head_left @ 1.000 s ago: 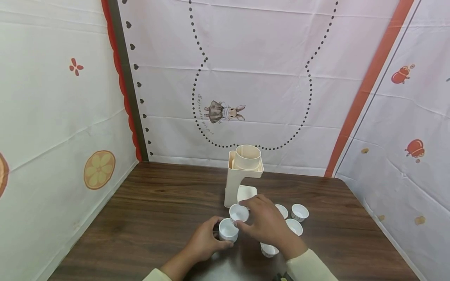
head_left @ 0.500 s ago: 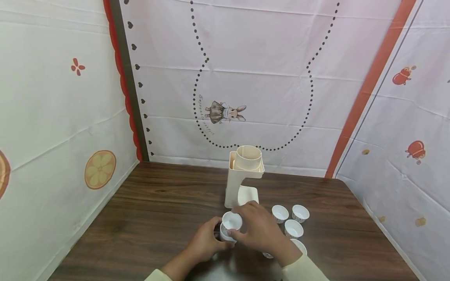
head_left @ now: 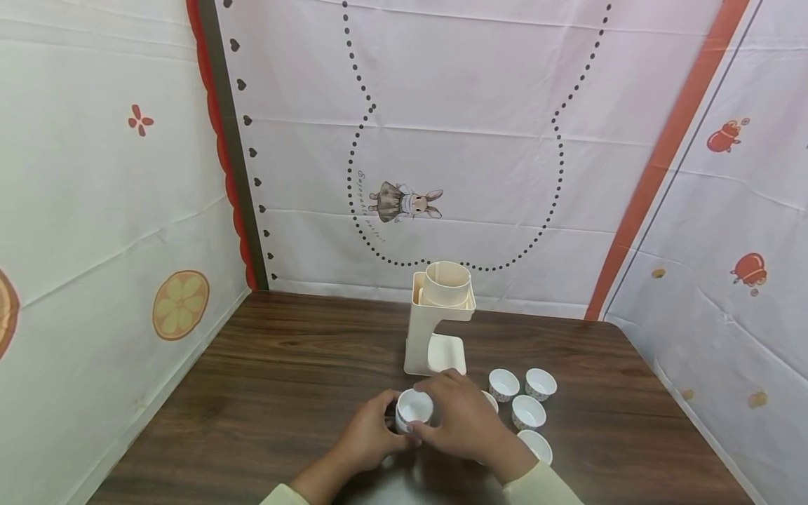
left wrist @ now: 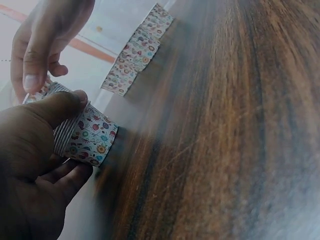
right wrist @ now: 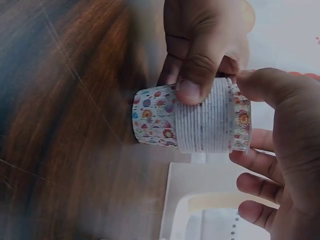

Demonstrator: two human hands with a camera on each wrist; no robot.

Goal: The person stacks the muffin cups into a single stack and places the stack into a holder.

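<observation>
My left hand (head_left: 369, 435) grips a nested stack of paper baking cups (right wrist: 205, 120) by its sides, thumb and fingers curled round it. The stack stands upright on the table, white inside, with a colourful floral print outside. At its mouth my right hand (head_left: 463, 421) pinches the top cup (right wrist: 242, 122) between thumb and fingers. That cup sits partly inside the stack, its printed wall still showing above the stacked rims in the right wrist view. In the left wrist view the lower printed wall of the stack (left wrist: 95, 140) shows below my thumb.
Several single baking cups (head_left: 528, 412) stand mouth up to the right of my right hand, one partly hidden behind it. Behind the hands stands a cream plastic stand (head_left: 419, 344) with a round tube (head_left: 445, 284) on top. Printed cloth (head_left: 303, 210) hangs round the dark wooden table (head_left: 284, 365).
My right hand has brought its cup left and down from beside the stack into the stack's mouth. My left hand has kept its grip on the stack, nearly still.
</observation>
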